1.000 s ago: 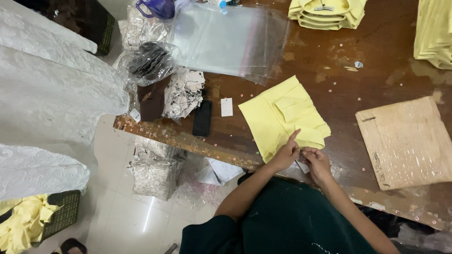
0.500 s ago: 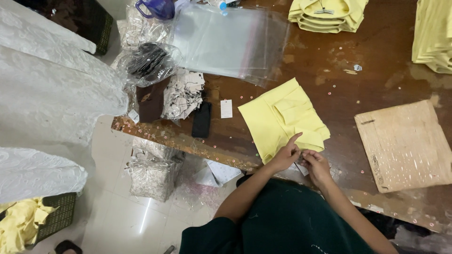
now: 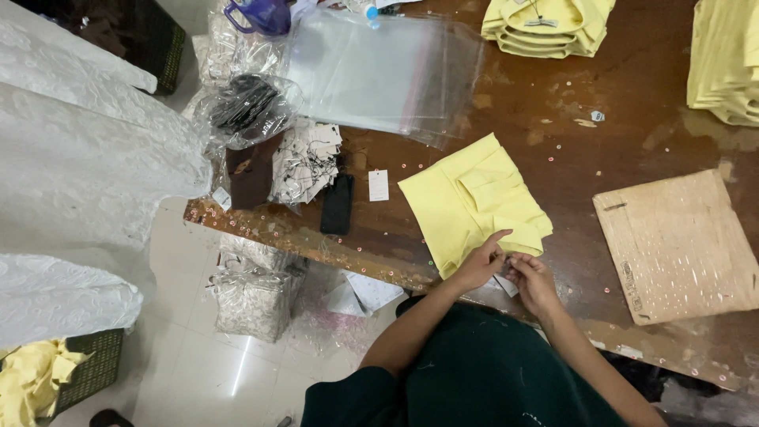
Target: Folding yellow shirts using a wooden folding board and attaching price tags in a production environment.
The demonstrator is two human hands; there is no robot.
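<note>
1. Folded yellow shirt (image 3: 466, 202) lies on the table (image 3: 569, 119), near its front edge.
2. Left hand (image 3: 481, 265) pinches the shirt's hem.
3. Right hand (image 3: 534, 281) is curled around a small white tag (image 3: 506, 285) right beside it.

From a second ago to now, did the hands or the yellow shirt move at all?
Hardly. The left hand and right hand stay together at the near edge of the folded yellow shirt, fingers working at something small there; what they pinch is too small to tell. The shirt, the clear bags and the wooden board lie as before.
</note>
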